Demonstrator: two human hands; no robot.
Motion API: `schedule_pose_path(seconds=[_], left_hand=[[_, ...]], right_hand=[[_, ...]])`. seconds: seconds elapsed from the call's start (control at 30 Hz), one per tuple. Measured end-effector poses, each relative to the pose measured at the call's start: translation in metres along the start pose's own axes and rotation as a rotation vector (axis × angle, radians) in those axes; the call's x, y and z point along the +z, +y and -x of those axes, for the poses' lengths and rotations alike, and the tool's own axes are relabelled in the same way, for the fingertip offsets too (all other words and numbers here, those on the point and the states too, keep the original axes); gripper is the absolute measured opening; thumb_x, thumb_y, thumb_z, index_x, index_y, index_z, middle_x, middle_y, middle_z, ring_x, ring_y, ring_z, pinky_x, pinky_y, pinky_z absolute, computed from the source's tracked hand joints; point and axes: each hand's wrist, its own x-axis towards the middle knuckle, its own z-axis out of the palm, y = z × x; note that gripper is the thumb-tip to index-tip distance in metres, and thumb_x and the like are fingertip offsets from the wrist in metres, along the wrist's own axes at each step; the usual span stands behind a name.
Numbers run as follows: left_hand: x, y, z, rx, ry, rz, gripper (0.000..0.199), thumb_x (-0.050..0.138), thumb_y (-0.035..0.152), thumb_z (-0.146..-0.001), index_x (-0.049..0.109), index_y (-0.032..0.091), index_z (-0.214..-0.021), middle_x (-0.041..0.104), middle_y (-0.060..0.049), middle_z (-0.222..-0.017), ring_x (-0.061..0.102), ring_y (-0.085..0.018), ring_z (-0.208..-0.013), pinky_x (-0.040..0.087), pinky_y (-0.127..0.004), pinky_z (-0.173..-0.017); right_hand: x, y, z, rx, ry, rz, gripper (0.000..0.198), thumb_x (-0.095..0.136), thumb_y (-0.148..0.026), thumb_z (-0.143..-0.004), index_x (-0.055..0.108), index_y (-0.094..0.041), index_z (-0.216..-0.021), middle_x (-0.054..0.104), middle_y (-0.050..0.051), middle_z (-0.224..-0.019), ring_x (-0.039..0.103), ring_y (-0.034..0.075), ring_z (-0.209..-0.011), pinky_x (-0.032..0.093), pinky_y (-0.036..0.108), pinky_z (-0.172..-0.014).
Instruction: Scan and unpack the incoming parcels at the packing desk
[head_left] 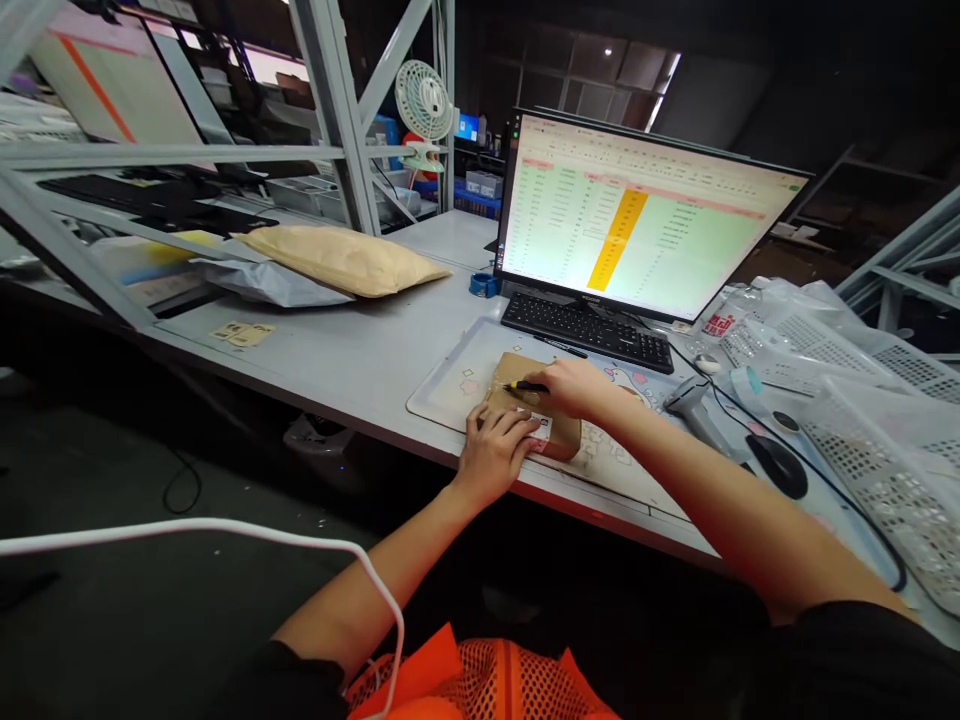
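Observation:
A brown paper-wrapped package (566, 437) with a white label lies on the pale, cartoon-printed desk mat (442, 388). My left hand (496, 445) rests on its near left part, fingers spread and lying flat over the surface and label edge. In the closed fingers of my right hand (571, 386) is a slim black-and-yellow utility knife (525, 386), its tip pointing left at the package's upper face. Whether the tip cuts into the wrapping cannot be made out. Part of the package is hidden under both hands.
Behind the mat stand a black keyboard (589, 332) and a large monitor (637, 220). To the right are a scanner (701, 412), a black mouse (777, 465) and white baskets (885, 480). A padded yellow envelope (345, 258) lies left. A white cable (225, 525) crosses before me.

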Motion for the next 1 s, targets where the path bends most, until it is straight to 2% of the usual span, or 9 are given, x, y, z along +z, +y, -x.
schedule_pose_path(seconds=[0.13,0.27,0.37,0.5,0.6,0.7,0.77,0.83,1.0], left_hand=[[0.001,-0.001,0.002,0.003,0.011,0.003,0.023,0.060,0.029,-0.109,0.074,0.027,-0.127,0.074,-0.006,-0.136,0.064,-0.029,-0.130,0.029,-0.059,-0.123],[0.003,-0.004,0.001,0.020,0.035,-0.001,0.023,0.060,0.029,-0.109,0.074,0.027,-0.126,0.075,-0.006,-0.135,0.065,-0.030,-0.128,0.030,-0.059,-0.121],[0.005,-0.007,-0.001,0.050,0.073,-0.012,0.022,0.061,0.029,-0.108,0.074,0.026,-0.125,0.076,-0.006,-0.133,0.066,-0.031,-0.125,0.031,-0.060,-0.118],[0.006,0.004,0.005,0.099,0.119,-0.020,0.019,0.064,0.029,-0.107,0.075,0.024,-0.122,0.078,-0.005,-0.127,0.068,-0.030,-0.118,0.035,-0.059,-0.114],[-0.005,0.024,0.014,0.119,0.085,-0.018,0.021,0.064,0.029,-0.107,0.075,0.024,-0.124,0.078,-0.005,-0.125,0.068,-0.029,-0.115,0.037,-0.058,-0.114],[-0.026,0.039,0.012,0.177,-0.072,0.036,0.023,0.063,0.030,-0.107,0.074,0.022,-0.125,0.078,-0.005,-0.125,0.069,-0.027,-0.112,0.043,-0.054,-0.111],[-0.042,0.038,-0.005,0.183,-0.189,0.082,0.025,0.060,0.030,-0.107,0.073,0.021,-0.127,0.078,-0.005,-0.124,0.070,-0.025,-0.110,0.050,-0.047,-0.106],[-0.054,0.026,-0.031,0.142,-0.273,0.055,0.029,0.061,0.026,-0.105,0.071,0.021,-0.133,0.075,-0.006,-0.131,0.069,-0.024,-0.118,0.053,-0.041,-0.104],[-0.062,-0.009,-0.105,0.115,-0.661,-0.227,0.064,0.078,0.037,-0.094,0.058,0.016,-0.151,0.056,-0.016,-0.158,0.055,-0.035,-0.143,0.047,-0.044,-0.116]], right_hand=[[0.003,0.042,0.050,0.099,-0.095,0.024,0.034,0.059,-0.024,-0.102,0.079,-0.033,-0.128,0.079,0.010,-0.102,0.070,0.023,-0.082,0.040,0.031,-0.066],[0.025,0.094,0.127,0.370,-0.253,0.090,0.036,0.060,-0.015,-0.098,0.081,-0.026,-0.125,0.077,0.013,-0.097,0.071,0.026,-0.081,0.043,0.032,-0.067],[0.059,0.101,0.168,0.540,-0.167,0.103,0.042,0.055,-0.029,-0.106,0.070,-0.029,-0.145,0.075,0.014,-0.112,0.072,0.029,-0.089,0.046,0.033,-0.067],[0.109,0.080,0.172,0.623,0.010,0.006,0.054,0.043,-0.045,-0.112,0.046,-0.032,-0.165,0.068,0.015,-0.127,0.071,0.030,-0.099,0.051,0.036,-0.074],[0.124,0.068,0.153,0.628,0.127,-0.061,0.050,0.049,-0.038,-0.110,0.057,-0.024,-0.157,0.067,0.018,-0.128,0.066,0.035,-0.113,0.053,0.045,-0.091],[0.110,0.047,0.132,0.515,0.427,-0.191,0.040,0.050,-0.030,-0.107,0.072,-0.016,-0.137,0.067,0.019,-0.132,0.061,0.036,-0.123,0.050,0.051,-0.105],[0.095,0.019,0.120,0.350,0.586,-0.346,0.037,0.047,-0.032,-0.109,0.074,-0.016,-0.130,0.069,0.016,-0.131,0.063,0.030,-0.121,0.051,0.046,-0.106],[0.087,-0.019,0.111,0.198,0.599,-0.438,0.037,0.047,-0.038,-0.111,0.074,-0.019,-0.129,0.071,0.013,-0.128,0.065,0.027,-0.116,0.053,0.042,-0.104],[0.099,-0.080,0.100,0.169,0.532,-0.295,0.047,0.061,-0.048,-0.107,0.068,-0.015,-0.139,0.069,0.016,-0.134,0.059,0.035,-0.123,0.048,0.052,-0.108]])
